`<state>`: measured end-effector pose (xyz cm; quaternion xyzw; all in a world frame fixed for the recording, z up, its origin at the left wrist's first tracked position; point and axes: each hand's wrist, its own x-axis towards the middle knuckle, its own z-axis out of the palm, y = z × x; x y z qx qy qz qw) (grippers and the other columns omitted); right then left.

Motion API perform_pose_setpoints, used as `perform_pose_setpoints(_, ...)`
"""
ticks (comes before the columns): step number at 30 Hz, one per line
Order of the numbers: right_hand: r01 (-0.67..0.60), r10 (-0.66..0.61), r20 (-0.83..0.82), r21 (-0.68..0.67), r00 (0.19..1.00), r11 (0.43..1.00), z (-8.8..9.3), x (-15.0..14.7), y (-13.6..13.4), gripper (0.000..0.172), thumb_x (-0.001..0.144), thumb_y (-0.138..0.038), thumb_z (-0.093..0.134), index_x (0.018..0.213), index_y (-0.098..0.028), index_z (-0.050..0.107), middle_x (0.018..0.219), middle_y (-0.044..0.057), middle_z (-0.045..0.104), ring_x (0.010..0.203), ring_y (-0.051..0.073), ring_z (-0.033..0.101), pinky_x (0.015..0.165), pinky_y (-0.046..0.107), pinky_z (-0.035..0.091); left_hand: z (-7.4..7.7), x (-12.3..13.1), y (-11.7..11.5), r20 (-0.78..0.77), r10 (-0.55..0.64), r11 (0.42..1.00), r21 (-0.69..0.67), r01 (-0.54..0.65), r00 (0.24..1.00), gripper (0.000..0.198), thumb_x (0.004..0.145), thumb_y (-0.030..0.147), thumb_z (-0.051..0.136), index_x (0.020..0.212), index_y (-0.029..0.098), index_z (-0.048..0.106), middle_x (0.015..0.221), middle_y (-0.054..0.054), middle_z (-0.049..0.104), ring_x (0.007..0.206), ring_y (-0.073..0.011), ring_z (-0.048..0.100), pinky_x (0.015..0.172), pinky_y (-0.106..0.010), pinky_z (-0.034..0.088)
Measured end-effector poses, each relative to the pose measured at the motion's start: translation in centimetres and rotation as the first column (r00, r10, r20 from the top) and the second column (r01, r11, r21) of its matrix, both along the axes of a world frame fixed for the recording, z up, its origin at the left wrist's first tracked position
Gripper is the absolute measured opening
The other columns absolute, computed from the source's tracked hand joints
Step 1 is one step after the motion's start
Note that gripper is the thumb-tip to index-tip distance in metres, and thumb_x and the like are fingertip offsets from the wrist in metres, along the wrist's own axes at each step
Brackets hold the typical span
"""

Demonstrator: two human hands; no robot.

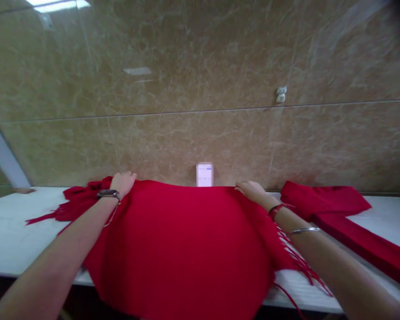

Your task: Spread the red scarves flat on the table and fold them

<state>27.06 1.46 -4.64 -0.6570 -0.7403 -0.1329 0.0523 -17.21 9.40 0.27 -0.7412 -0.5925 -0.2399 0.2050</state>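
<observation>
Two bare hands, yours, grip the upper edge of a wide, plain red fabric cloth (186, 240) with a stringy fringe (302, 262). Your left hand (124, 183) curls its fingers over the edge, pinching the fabric; your right hand (251, 191) pinches the same edge, well apart from the left. The cloth spans the space between your hands and hangs toward you, its lower part passing over the near edge of a white table (6, 240). The fringe falls below your right hand, under the forearm. Just beside your left hand, on its outer side, lies a bunched red fabric bundle (76, 205) with a trailing tassel; whether it joins the held cloth, you cannot tell. Beyond your right hand, on its outer side, lie a folded red fabric piece (326, 200) and a long, straight-edged red strip (363, 242). Between your hands, beyond the taut edge, a pale rectangular phone-like screen (204, 175) stands upright near a brown marbled tile wall (193, 66). Above and outward from your right hand, a small white cat-shaped ornament (281, 94) sits on the wall. Your left wrist bears a dark-banded watch (108, 194); your right, a red cord bracelet (276, 210) and, farther up the forearm, a silver bangle (304, 230).
</observation>
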Motion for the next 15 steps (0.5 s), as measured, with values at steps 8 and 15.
perform_pose_setpoints(8,0.001,-0.016,-0.147,-0.101,0.989,0.995,-6.5,-3.9,1.3,0.041,0.086,-0.032,0.039,0.125,-0.018,0.042,0.128,0.016,0.042,0.115,0.028,0.041,0.087,0.046,0.038,-9.9,14.1,-4.1,-0.084,-0.319,0.868,-0.426,0.255,0.944,0.050,0.085,0.051,0.031,0.132,0.032,0.031,0.143,-0.007,0.021,0.129,-0.0287,0.019,0.099,-0.050,0.019)
perform_pose_setpoints(15,-0.086,0.018,-0.235,-0.280,0.972,0.956,-9.0,-3.0,-2.8,0.055,0.086,-0.055,0.024,0.135,-0.030,0.026,0.144,0.005,0.022,0.129,0.031,0.015,0.095,0.063,0.015,-14.2,10.1,-2.3,-0.038,-0.360,0.781,-0.560,0.279,0.932,0.052,0.086,0.052,0.027,0.134,0.032,0.027,0.143,-0.005,0.020,0.131,-0.0267,0.015,0.101,-0.049,0.016)
